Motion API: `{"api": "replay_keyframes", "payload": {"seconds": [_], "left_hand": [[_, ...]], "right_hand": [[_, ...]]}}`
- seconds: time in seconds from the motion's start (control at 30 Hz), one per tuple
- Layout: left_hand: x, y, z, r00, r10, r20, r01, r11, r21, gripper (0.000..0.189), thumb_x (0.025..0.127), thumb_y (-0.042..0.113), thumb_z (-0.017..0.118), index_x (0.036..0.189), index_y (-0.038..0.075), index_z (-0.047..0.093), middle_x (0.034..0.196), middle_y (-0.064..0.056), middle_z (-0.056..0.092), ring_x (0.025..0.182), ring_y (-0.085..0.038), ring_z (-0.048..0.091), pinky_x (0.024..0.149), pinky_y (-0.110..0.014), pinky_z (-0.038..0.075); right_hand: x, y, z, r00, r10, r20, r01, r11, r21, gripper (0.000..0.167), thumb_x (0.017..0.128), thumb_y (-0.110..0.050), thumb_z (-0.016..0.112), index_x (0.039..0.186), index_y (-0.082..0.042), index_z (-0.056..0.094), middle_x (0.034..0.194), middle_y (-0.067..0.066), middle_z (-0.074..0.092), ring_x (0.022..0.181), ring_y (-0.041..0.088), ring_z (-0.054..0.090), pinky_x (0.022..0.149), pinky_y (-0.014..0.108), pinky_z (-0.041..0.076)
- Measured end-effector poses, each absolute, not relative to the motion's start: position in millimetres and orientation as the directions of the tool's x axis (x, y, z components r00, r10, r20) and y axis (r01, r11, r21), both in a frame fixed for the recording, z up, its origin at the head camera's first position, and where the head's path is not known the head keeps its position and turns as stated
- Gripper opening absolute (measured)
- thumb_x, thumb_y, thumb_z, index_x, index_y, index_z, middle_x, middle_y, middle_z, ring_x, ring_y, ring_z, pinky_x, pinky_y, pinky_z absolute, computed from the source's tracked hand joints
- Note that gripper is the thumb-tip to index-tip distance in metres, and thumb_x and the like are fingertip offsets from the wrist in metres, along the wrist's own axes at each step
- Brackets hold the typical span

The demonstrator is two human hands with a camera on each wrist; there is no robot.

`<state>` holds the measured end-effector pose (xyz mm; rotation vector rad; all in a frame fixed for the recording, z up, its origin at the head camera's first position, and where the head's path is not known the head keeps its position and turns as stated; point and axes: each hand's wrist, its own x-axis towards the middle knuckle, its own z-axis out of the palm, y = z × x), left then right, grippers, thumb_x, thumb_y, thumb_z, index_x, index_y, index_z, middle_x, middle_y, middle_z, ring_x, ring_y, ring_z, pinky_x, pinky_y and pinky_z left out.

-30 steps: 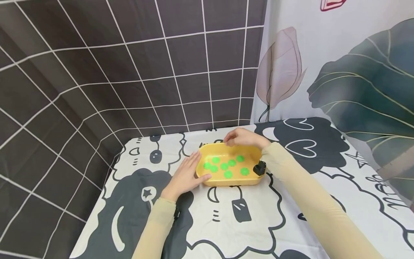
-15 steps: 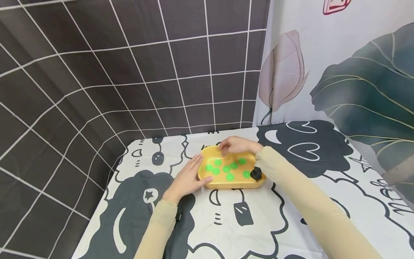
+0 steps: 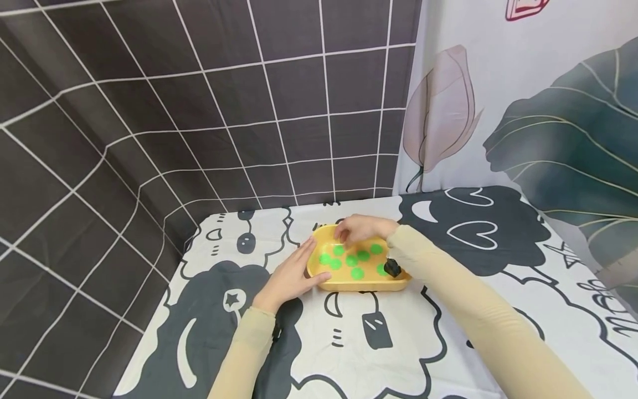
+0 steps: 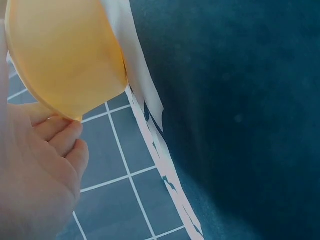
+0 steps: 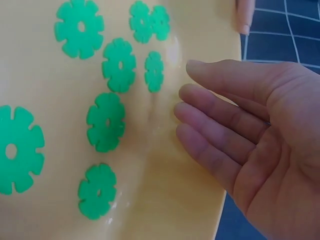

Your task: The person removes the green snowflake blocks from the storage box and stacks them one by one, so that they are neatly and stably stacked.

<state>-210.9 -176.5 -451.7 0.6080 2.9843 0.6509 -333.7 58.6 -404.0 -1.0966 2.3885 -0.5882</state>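
A yellow shallow tray (image 3: 366, 286) holds several green notched snowflake discs (image 3: 351, 260), lying apart or close together on its floor. My left hand (image 3: 286, 281) rests against the tray's left end, thumb spread over the front rim. The left wrist view has its fingers (image 4: 65, 135) touching the outside of the tray rim. Over the back of the tray is my right hand (image 3: 363, 228). Its fingers (image 5: 215, 112) are loosely bent beside the thumb, with nothing visible between them. The nearest disc to these fingertips is a small-looking one (image 5: 154, 71).
A white cloth (image 3: 329, 360) with black cartoon drawings covers the surface under the tray. Behind it hangs a dark gridded curtain (image 3: 299, 133). A pale curtain with leaf prints (image 3: 573, 133) hangs at the right. A black wrist camera (image 3: 392, 267) sits on the right sleeve.
My right hand has come from the back rim down and slightly left, into the tray's back part. The left hand keeps its place on the tray. The head view has shifted slightly.
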Motion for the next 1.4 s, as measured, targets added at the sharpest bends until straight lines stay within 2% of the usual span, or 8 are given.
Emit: {"api": "replay_keyframes", "payload": {"seconds": [0.23,0.4,0.5,0.67,0.8,0.97,1.17,1.4], "left_hand": [[-209.9,-172.9,-451.4,-0.923,0.380,0.060,0.368,0.826,0.427,0.099,0.090,0.074,0.054,0.161,0.011,0.026,0.167,0.000,0.020,0.151,-0.022,0.024,0.119,-0.044,0.028],[-208.9,-172.5,-453.5,-0.926,0.373,0.055,0.359,0.828,0.430,0.099,0.090,0.075,0.053,0.161,0.013,0.025,0.167,0.003,0.019,0.152,-0.021,0.023,0.119,-0.043,0.028],[-206.9,-173.8,-454.6,-0.925,0.374,0.058,0.361,0.825,0.435,0.099,0.089,0.075,0.054,0.161,0.012,0.026,0.167,0.002,0.019,0.152,-0.022,0.023,0.119,-0.044,0.027],[-202.3,-178.6,-455.8,-0.929,0.361,0.082,0.359,0.824,0.439,0.098,0.089,0.073,0.056,0.160,0.011,0.029,0.166,0.001,0.023,0.151,-0.023,0.026,0.119,-0.044,0.029],[-199.3,-179.3,-457.8,-0.926,0.365,0.092,0.367,0.821,0.438,0.097,0.089,0.072,0.057,0.160,0.010,0.029,0.166,0.000,0.024,0.150,-0.023,0.027,0.118,-0.044,0.030],[-198.6,-175.1,-460.0,-0.923,0.374,0.094,0.375,0.815,0.442,0.097,0.090,0.072,0.056,0.159,0.011,0.030,0.166,-0.001,0.025,0.150,-0.024,0.029,0.118,-0.045,0.031],[-203.7,-174.6,-458.3,-0.921,0.377,0.097,0.381,0.818,0.431,0.097,0.090,0.073,0.055,0.159,0.010,0.031,0.166,-0.001,0.024,0.150,-0.024,0.028,0.118,-0.045,0.030],[-204.1,-173.6,-454.5,-0.926,0.360,0.113,0.372,0.820,0.435,0.095,0.090,0.072,0.057,0.159,0.011,0.033,0.165,0.000,0.026,0.149,-0.024,0.029,0.117,-0.046,0.031]], "right_hand": [[-334.1,54.4,-411.7,-0.548,-0.797,-0.252,-0.621,0.590,-0.516,0.044,0.082,0.002,0.067,0.126,0.000,0.068,0.124,0.009,0.069,0.118,0.025,0.062,0.104,0.036,0.047],[-335.7,50.8,-419.3,-0.511,-0.814,-0.277,-0.639,0.575,-0.511,0.047,0.079,0.007,0.065,0.125,0.000,0.069,0.126,0.010,0.068,0.120,0.025,0.061,0.107,0.037,0.045],[-333.8,47.5,-423.3,-0.520,-0.805,-0.287,-0.655,0.591,-0.471,0.047,0.078,0.008,0.067,0.124,-0.002,0.071,0.123,0.007,0.069,0.114,0.021,0.062,0.104,0.035,0.047],[-326.2,36.5,-426.8,-0.526,-0.796,-0.299,-0.683,0.605,-0.409,0.042,0.078,0.007,0.073,0.116,-0.009,0.075,0.104,-0.002,0.069,0.092,0.013,0.058,0.091,0.030,0.050],[-319.0,33.5,-428.5,-0.550,-0.765,-0.334,-0.644,0.643,-0.414,0.033,0.079,0.004,0.076,0.107,-0.013,0.074,0.095,-0.003,0.065,0.082,0.011,0.056,0.082,0.028,0.050],[-317.1,38.9,-430.9,-0.562,-0.744,-0.361,-0.585,0.666,-0.462,0.025,0.080,0.004,0.078,0.099,-0.011,0.071,0.084,-0.003,0.062,0.071,0.010,0.055,0.073,0.025,0.050],[-321.3,43.8,-431.5,-0.567,-0.734,-0.374,-0.534,0.674,-0.511,0.021,0.080,-0.002,0.081,0.096,-0.010,0.071,0.081,-0.002,0.062,0.066,0.008,0.054,0.067,0.022,0.049],[-323.0,44.8,-431.0,-0.608,-0.697,-0.381,-0.473,0.703,-0.530,0.017,0.080,-0.004,0.082,0.091,-0.010,0.071,0.083,-0.003,0.063,0.066,0.007,0.052,0.063,0.020,0.045]]}}
